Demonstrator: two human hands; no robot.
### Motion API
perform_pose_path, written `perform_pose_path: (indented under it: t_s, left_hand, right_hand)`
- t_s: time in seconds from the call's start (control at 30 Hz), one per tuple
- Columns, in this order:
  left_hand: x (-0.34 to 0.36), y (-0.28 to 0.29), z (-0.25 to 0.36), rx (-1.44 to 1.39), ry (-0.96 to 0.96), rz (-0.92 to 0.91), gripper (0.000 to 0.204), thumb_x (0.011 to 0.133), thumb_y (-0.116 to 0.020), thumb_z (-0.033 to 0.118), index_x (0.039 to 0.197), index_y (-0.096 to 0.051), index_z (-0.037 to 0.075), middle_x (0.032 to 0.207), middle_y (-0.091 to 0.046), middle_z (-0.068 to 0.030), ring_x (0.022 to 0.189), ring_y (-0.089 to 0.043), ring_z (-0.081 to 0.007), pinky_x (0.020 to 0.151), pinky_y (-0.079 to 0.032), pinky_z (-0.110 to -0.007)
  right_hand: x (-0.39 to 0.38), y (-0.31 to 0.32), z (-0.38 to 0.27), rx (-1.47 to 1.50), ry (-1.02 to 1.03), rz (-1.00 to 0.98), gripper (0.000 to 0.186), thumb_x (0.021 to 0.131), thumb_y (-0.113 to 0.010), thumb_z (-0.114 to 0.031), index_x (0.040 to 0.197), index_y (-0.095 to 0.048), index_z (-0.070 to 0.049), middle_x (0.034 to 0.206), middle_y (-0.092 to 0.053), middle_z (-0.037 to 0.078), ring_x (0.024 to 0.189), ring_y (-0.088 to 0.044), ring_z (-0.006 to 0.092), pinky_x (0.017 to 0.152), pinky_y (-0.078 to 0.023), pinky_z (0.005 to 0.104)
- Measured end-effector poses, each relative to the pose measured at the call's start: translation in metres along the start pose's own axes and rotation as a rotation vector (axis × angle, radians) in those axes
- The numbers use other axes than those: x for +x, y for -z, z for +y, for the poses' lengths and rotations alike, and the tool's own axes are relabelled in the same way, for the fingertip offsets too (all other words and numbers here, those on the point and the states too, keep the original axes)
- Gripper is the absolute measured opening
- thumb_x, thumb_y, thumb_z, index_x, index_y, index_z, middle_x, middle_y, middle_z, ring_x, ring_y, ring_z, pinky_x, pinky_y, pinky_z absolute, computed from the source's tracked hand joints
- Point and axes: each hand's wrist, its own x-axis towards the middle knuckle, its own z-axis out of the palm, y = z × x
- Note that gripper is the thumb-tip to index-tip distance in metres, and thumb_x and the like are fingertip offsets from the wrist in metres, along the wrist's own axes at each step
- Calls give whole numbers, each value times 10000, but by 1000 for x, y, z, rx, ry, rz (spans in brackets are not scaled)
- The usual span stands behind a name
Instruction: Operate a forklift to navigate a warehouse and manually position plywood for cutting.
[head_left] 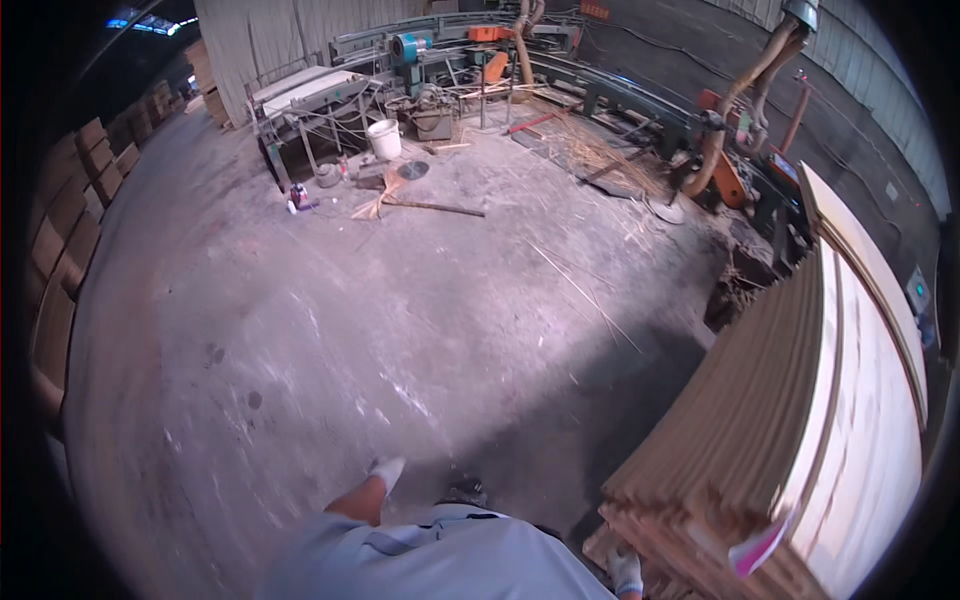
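My left hand (387, 471), in a white work glove, hangs over the concrete floor beside my body. Nothing shows in it, and its fingers look loosely stretched out. At the lower right my right hand (627, 572), also gloved, is down against the near end of a tall stack of thin wooden boards (735, 400). Its fingers are too small and dark to show whether they grip a board. A pink and white piece (760, 548) sticks out at the stack's near corner.
A broom (435, 208) lies on the floor ahead, near a white bucket (384, 140) and a metal-framed table (310, 95). Long machinery (620, 90) with ducts runs along the back. Thin wood strips (580, 290) litter the floor. Stacked boards (65, 235) line the far left.
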Motion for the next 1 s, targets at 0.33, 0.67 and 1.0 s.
perform_pose_path:
  t_s: [0.33, 0.67, 1.0]
  left_hand:
    - [6, -65, 452, -115, -753, -6, 491, 1075, -689, 458, 1147, -795, -15, 1022, -815, -167, 936, -704, -232, 903, -554, -457]
    - [62, -100, 207, 749, -881, -111, 554, 1063, -636, 414, 1511, -697, 94, 1351, -767, -290, 1251, -743, -488, 1076, -582, -541]
    - [221, -187, 406, 1322, -516, -485, 715, 1061, -573, 661, 1457, -733, 87, 1499, -732, -208, 1411, -687, -428, 1169, -554, -543]
  right_hand:
    - [135, 128, 50, 462, -348, -243, 298, 1045, -644, -180, 1313, -704, -66, 1172, -768, 255, 1074, -753, 444, 926, -590, 584]
    - [284, 193, 101, 1323, -912, 248, 305, 1088, -734, -305, 1052, -734, -3, 815, -783, 122, 726, -765, 245, 615, -579, 396]
    - [429, 397, 128, 1376, -1013, 460, 450, 1094, -749, -355, 1285, -811, 48, 1058, -824, 43, 953, -742, 144, 842, -599, 343]
